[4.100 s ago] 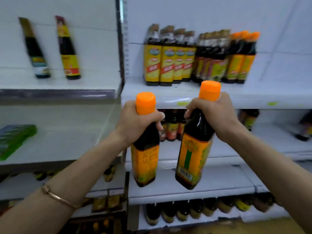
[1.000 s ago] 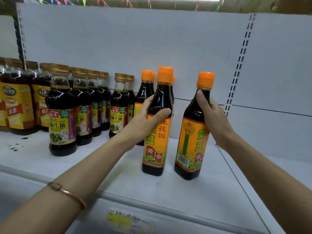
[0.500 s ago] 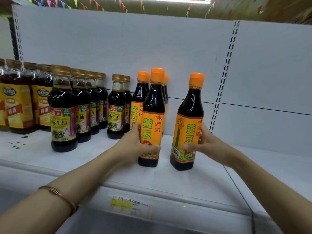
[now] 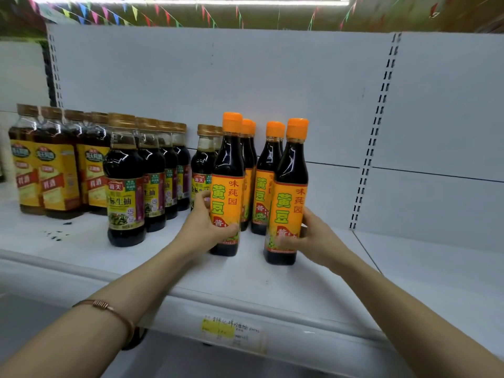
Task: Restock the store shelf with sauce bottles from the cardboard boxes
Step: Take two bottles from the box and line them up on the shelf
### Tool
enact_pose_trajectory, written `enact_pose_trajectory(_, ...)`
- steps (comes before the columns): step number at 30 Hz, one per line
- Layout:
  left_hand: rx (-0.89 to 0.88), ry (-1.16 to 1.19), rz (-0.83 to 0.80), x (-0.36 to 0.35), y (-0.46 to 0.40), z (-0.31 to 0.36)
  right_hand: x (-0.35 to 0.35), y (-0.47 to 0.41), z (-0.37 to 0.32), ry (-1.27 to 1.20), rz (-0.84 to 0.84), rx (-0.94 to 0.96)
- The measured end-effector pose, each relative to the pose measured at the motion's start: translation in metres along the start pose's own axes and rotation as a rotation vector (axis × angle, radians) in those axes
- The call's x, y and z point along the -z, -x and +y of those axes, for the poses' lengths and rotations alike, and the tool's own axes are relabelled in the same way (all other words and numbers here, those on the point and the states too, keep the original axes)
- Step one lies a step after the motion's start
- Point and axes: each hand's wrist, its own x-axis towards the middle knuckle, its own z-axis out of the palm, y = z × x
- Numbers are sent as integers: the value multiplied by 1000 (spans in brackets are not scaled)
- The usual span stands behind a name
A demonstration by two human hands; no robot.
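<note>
Sauce bottles with orange caps stand upright in two short rows on the white shelf. The left front bottle is gripped low on its orange label by the left hand, thumb across the front and fingers round the far side. The right front bottle is held near its base by the right hand, fingers wrapped over the lower label. Both bottles are full of dark sauce, capped, and rest on the shelf surface. Behind them stand more orange-capped bottles, close together.

To the left are gold-capped bottles with green and purple labels, and further left a group with yellow labels, all filled with dark liquid. A bracelet circles the left wrist. A yellow price tag sits on the shelf edge.

Compared with half a second ago, both labels now face squarely forward, the right bottle has turned so its barcode no longer shows, and both hands remain low on the bottles.
</note>
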Motion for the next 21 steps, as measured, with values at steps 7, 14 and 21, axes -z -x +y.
enact_pose_trajectory(7, 36, -44, -14, 3, -13, -11, -25, -5, 13, 188, -60, -65)
enact_pose_trajectory(14, 75, -18, -33, -3, -26, -21, -39, -19, 1, 232, -38, -65)
enact_pose_trajectory(21, 60, -61, -75, -4, -34, -26, -42, -27, 6, 293, -39, -56)
